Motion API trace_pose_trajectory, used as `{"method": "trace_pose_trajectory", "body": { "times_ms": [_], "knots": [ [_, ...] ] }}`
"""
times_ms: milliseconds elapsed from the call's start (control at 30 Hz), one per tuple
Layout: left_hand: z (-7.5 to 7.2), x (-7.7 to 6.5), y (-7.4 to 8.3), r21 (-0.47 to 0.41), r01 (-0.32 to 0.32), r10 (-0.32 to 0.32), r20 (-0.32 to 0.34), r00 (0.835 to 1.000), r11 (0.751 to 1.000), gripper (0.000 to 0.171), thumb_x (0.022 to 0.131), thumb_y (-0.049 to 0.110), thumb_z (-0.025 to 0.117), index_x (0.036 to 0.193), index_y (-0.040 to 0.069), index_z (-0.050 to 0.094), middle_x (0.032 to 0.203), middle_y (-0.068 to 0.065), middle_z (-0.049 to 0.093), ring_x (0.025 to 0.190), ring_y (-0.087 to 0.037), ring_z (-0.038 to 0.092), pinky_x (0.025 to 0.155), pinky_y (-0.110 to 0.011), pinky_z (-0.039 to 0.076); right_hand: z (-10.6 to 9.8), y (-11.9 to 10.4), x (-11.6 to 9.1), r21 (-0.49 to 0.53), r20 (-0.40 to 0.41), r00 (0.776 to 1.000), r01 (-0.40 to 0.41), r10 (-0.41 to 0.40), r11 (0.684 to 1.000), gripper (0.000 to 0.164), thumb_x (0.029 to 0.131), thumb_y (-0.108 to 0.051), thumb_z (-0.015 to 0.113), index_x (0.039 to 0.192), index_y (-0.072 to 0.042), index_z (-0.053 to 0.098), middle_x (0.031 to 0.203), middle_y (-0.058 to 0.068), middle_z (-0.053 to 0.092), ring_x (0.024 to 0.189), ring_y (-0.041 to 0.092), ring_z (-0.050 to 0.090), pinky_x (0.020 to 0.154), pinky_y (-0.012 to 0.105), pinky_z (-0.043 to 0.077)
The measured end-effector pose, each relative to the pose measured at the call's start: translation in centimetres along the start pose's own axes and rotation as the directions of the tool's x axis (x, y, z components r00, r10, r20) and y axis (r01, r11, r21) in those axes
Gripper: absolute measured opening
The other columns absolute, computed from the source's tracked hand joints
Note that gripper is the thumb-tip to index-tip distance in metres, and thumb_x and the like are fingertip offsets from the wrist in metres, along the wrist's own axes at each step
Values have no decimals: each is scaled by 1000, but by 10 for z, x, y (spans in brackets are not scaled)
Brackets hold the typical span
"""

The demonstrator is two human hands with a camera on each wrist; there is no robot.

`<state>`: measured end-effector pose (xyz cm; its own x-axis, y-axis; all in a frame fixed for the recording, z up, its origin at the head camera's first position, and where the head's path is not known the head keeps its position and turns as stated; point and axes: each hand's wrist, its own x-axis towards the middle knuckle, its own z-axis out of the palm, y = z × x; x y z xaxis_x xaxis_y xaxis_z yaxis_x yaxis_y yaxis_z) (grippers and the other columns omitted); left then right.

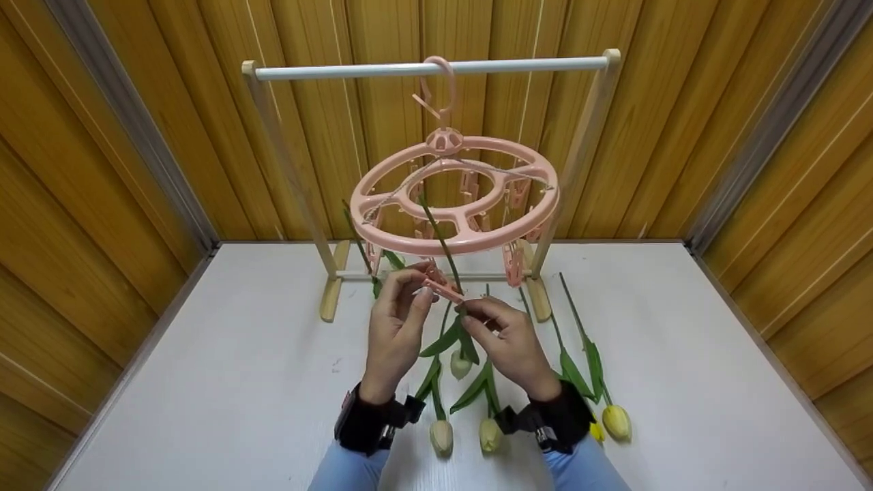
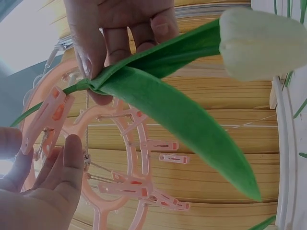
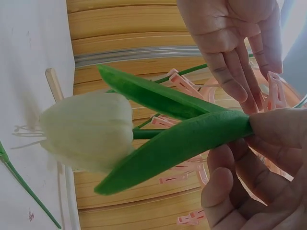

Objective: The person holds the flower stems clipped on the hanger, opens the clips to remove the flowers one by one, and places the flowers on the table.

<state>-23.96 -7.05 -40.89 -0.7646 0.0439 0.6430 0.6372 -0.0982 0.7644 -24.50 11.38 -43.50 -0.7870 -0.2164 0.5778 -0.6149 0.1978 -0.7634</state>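
My left hand (image 1: 395,331) pinches a pink clothespin (image 2: 48,120) at the near side of a round pink clip hanger (image 1: 409,243). My right hand (image 1: 515,348) holds a white tulip (image 3: 88,132) by its stem, thumb and fingers at the base of the leaves. The flower hangs head down, its bare stem rising past the hanger's ring. In the left wrist view the stem passes at the clothespin's jaws; I cannot tell whether they grip it. Both hands are close together under the ring.
The hanger hooks over a white bar (image 1: 525,65) on a wooden-legged stand. More pink clothespins (image 1: 513,264) dangle from it, and another green stem (image 1: 358,235) shows at its left. Pale tulips (image 1: 442,438) and yellow tulips (image 1: 616,423) lie on the white table (image 1: 239,382).
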Motion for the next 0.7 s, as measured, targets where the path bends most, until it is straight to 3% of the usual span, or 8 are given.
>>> {"method": "trace_pose_trajectory", "body": {
  "times_ms": [200,367,700],
  "knots": [
    [2,1,-2,-7,-7,7,-17,1000,1000,19,107,2,51,124,-7,53,126,-29,58,114,-26,66,90,-31,53,0,-1,0,-7,5,1000,-7,7,1000,13,98,-3,68,108,-3,76,97,7,73,82,10,65,68,24,51],
    [1,1,-3,9,-18,19,-27,999,1000,20,107,0,51,125,-7,53,118,-24,63,107,-23,67,87,-29,52,0,-1,1,-10,4,1000,3,-3,1000,13,98,-3,68,107,-4,76,96,6,73,82,11,65,68,24,52],
    [1,-1,-1,85,51,-48,-32,998,995,35,107,3,52,141,-6,52,119,-19,61,105,-20,64,86,-28,51,1,0,0,-12,-6,1000,26,-26,1000,13,97,-1,69,107,-1,76,95,7,72,81,9,64,68,23,52]
  ]
}}
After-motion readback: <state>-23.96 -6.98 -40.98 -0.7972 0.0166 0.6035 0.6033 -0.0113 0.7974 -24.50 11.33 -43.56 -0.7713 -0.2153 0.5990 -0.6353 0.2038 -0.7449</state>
